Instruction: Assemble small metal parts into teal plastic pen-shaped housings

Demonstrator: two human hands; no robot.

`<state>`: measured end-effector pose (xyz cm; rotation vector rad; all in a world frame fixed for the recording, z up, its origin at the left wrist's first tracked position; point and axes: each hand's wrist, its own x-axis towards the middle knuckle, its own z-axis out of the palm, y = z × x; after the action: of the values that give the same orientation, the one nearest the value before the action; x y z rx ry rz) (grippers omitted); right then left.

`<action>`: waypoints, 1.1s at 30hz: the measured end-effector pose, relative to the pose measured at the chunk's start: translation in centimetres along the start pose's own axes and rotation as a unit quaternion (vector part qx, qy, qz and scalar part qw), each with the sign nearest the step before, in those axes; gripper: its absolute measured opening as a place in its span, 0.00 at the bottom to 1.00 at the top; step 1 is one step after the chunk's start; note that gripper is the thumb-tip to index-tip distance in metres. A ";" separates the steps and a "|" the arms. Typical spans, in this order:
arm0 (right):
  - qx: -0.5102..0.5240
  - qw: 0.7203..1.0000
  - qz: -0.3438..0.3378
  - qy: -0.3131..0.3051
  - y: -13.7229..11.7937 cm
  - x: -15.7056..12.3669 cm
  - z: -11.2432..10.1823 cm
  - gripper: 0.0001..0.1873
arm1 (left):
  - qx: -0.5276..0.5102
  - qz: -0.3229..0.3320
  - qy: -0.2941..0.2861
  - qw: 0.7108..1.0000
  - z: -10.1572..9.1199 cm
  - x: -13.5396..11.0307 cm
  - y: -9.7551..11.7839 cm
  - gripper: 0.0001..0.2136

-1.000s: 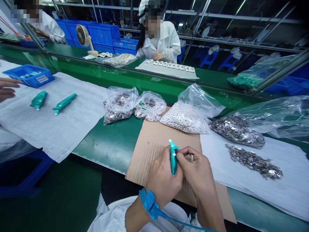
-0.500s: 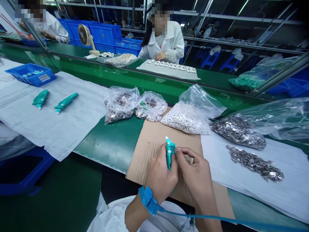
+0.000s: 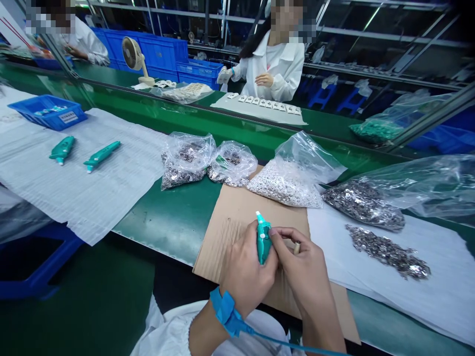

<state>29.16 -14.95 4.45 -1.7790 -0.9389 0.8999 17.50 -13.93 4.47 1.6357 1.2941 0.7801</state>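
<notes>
Fingers [image 3: 276, 231] pinching a teal plastic casing [image 3: 263, 242], left hand [image 3: 247, 271] cupping it, right hand [image 3: 302, 269] pressing its side

Cardboard sheet [image 3: 230, 222] on green conveyor belt [image 3: 163, 222]. Three clear plastic bags of metal parts [image 3: 285, 185] along its far edge, fourth bag [image 3: 363, 205] to the right, loose metal pieces [image 3: 388, 252] on white sheet [image 3: 445, 282]. Left: two teal plastic pens [image 3: 100, 155] on white foam sheet [image 3: 111, 207], blue plastic crate [image 3: 70, 121] just beyond. Across the belt: co-worker [image 3: 274, 69] in white coat, row of small white parts [image 3: 263, 101], desk fan [image 3: 132, 54] farther left
</notes>
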 end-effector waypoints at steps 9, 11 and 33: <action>0.092 0.995 0.010 -0.041 0.8 0.3 -0.4 0.17 | 0.052 0.013 0.019 0.998 -0.4 0.0 0.2 0.09; 0.097 0.993 0.035 -0.052 0.8 0.4 -0.5 0.19 | 0.047 0.011 0.020 0.999 -0.4 0.0 0.3 0.08; 0.139 0.985 0.069 -0.075 0.4 -0.4 -0.8 0.24 | -0.009 0.040 0.008 0.999 -0.7 -0.4 0.7 0.16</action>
<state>29.81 -15.70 4.45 -1.5671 -0.7478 1.2067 17.11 -14.23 5.42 1.6788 1.2343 0.8527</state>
